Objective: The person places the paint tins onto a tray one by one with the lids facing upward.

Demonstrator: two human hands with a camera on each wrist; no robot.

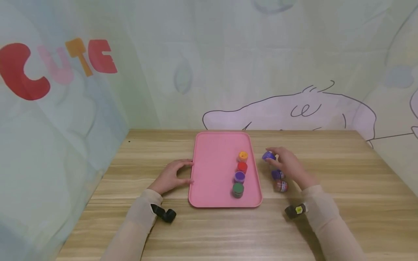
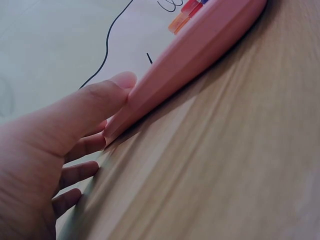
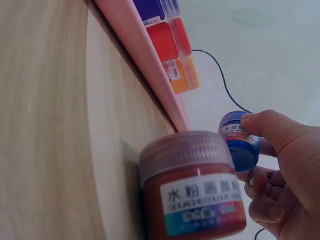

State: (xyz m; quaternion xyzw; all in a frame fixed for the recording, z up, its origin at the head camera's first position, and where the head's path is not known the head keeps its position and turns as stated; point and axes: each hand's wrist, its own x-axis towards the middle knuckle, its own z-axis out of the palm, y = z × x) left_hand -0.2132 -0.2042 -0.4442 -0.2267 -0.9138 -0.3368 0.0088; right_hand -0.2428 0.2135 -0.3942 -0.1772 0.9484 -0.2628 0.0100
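Note:
My right hand (image 1: 290, 166) pinches a blue paint jar (image 3: 240, 142) between thumb and fingers, just right of the pink tray (image 1: 212, 163). Close below that hand, a dark blue jar (image 1: 277, 174) and a brown jar (image 1: 281, 186) are on the table. The brown jar lies on its side, its label showing in the right wrist view. At the tray's left edge is my left hand (image 1: 171, 177), thumb touching the rim and fingers spread. Along the tray's right side stand an orange jar (image 1: 242, 156), a red jar (image 1: 242, 167), a purple jar (image 1: 239, 177) and a green jar (image 1: 238, 190).
The wooden table (image 1: 209, 235) carries the tray near its back edge. Behind and to the left hangs a pale printed cloth (image 1: 163, 72) with cartoon lines and large letters. A small black camera (image 1: 295, 211) sits at the right wrist.

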